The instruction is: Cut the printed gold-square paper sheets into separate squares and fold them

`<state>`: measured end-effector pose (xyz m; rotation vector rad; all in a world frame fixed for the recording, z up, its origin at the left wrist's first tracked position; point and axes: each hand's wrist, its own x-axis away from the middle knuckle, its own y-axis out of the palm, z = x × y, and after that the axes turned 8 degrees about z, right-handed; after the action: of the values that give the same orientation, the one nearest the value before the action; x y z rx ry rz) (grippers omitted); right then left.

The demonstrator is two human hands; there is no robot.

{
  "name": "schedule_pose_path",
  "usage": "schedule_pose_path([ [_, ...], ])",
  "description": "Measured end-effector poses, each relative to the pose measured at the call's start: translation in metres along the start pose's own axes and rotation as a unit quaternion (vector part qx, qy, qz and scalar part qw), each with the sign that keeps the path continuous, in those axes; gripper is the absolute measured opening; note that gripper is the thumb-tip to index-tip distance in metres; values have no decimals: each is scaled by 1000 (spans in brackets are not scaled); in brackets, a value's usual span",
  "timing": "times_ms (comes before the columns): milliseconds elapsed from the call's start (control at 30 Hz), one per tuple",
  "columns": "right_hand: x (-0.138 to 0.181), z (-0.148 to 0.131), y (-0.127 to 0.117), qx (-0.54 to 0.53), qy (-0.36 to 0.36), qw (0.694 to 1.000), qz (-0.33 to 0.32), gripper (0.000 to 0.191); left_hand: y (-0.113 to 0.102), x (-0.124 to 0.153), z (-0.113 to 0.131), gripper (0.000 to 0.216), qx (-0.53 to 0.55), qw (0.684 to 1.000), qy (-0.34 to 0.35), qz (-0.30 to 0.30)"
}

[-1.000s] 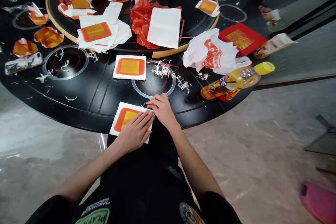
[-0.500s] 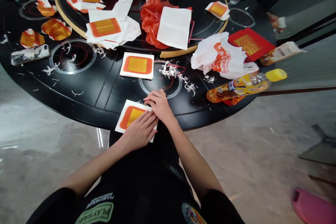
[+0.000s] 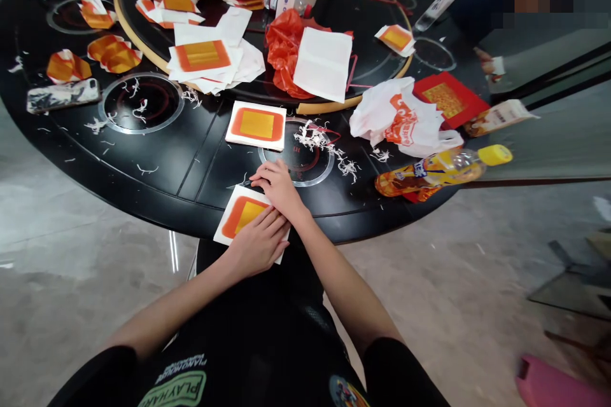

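At the table's front edge lies a stack of white joss paper (image 3: pixel 230 221) with an orange and gold patch, its near corner jutting past the edge. My left hand (image 3: pixel 260 238) rests flat on its right part, fingers stretched out. Just beyond, my right hand (image 3: pixel 277 186) is closed round a thin, dark, pointed tool (image 3: pixel 245 183) at the stack's far edge. The tool's tip points left; its kind is unclear, as the fingers cover most of it. A second joss paper stack (image 3: pixel 256 126) sits farther back, apart from both hands.
White paper shreds (image 3: pixel 315 137) are scattered on the black table (image 3: pixel 162 187). To the right are a white plastic bag (image 3: pixel 382 114) and a yellow-capped drink bottle (image 3: pixel 443 168). Loose paper (image 3: pixel 203 54) lies on the turntable; a phone (image 3: pixel 64 95) is at left. Another person's hand (image 3: pixel 489 65) shows far right.
My right hand has moved left along the stack's far edge, and the tool's tip now shows more clearly. My left hand stays on the paper. The whole view has shifted slightly.
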<state>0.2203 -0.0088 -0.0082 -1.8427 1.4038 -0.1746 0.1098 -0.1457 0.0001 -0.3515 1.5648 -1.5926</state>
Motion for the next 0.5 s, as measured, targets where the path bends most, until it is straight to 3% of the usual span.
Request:
schedule_pose_path([
  [233,-12,-2,6,-1,-3,1000,7,16,2,1,-1,53,4,1000,-4,0],
  [500,30,46,-61,151,98,972,152,20,-1,0,-1,57,-1,1000,-3,-6],
])
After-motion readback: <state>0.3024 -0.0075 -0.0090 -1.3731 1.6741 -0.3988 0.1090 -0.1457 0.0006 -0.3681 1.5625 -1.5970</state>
